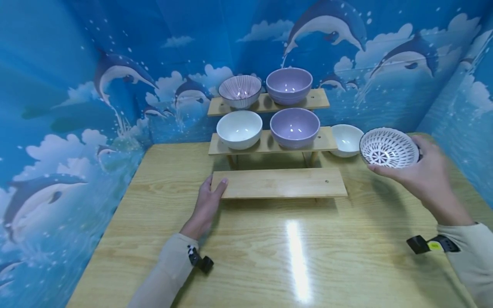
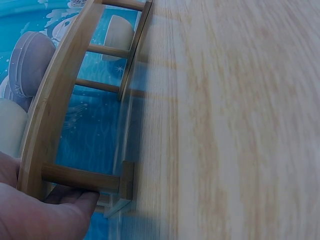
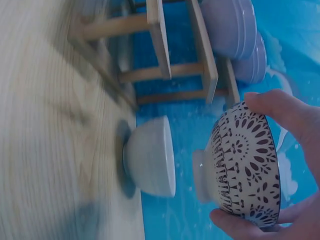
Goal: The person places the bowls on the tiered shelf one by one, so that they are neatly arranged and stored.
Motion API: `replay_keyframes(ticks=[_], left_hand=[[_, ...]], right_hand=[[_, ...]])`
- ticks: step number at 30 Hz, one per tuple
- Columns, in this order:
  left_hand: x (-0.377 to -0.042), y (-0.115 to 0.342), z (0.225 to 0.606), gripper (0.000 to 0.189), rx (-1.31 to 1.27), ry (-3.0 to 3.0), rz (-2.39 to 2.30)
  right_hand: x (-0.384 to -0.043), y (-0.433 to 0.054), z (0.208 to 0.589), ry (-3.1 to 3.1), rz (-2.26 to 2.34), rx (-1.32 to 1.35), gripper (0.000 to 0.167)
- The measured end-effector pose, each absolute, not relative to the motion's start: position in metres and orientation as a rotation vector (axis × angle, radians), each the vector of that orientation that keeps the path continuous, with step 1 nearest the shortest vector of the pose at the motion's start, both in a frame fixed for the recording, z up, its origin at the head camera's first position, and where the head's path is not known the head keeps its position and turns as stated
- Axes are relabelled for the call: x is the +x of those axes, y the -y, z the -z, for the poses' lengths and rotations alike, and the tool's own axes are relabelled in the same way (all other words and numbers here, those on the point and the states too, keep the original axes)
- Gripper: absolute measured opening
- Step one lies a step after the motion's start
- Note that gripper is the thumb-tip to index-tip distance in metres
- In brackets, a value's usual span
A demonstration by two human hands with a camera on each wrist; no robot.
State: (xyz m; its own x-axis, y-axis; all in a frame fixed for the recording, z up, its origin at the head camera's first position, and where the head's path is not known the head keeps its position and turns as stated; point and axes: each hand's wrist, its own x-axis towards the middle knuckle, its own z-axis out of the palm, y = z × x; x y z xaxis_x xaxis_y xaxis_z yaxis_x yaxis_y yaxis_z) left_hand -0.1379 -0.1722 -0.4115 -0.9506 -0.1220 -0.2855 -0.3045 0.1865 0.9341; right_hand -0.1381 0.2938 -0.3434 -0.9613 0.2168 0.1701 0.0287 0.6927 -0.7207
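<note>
A white bowl with a dark petal pattern is held in the air at the right by my right hand, thumb and fingers on opposite sides of its rim. My left hand grips the left end of the lowest board of a three-step wooden rack; the left wrist view shows fingers under the board by a leg. On the middle step sit a white bowl and a purple bowl. The top step carries a striped bowl and another purple bowl.
A second white bowl stands on the wooden table, just right of the rack and behind the held bowl. Blue dolphin-print sheets hang along the back and both sides. Each wrist wears a strapped camera.
</note>
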Motion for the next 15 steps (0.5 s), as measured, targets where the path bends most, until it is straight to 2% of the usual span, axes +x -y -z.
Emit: replay_keyframes(ticks=[2,9,15], left_hand=[[-0.138,0.172,0.411,0.082,-0.426,-2.299,-1.866],[-0.137,0.173,0.411,0.085,-0.428,-2.296,-1.858],[-0.139,0.173,0.412,0.081,-0.395,-2.315,-1.856]], right_hand=[[-0.135,-0.289,0.343,2.652,-1.131,-0.158,0.105],[-0.121,-0.270,0.336,2.751,-1.178,-0.158,0.123],[-0.113,-0.255,0.333,2.778,-1.152,-0.082,0.126]])
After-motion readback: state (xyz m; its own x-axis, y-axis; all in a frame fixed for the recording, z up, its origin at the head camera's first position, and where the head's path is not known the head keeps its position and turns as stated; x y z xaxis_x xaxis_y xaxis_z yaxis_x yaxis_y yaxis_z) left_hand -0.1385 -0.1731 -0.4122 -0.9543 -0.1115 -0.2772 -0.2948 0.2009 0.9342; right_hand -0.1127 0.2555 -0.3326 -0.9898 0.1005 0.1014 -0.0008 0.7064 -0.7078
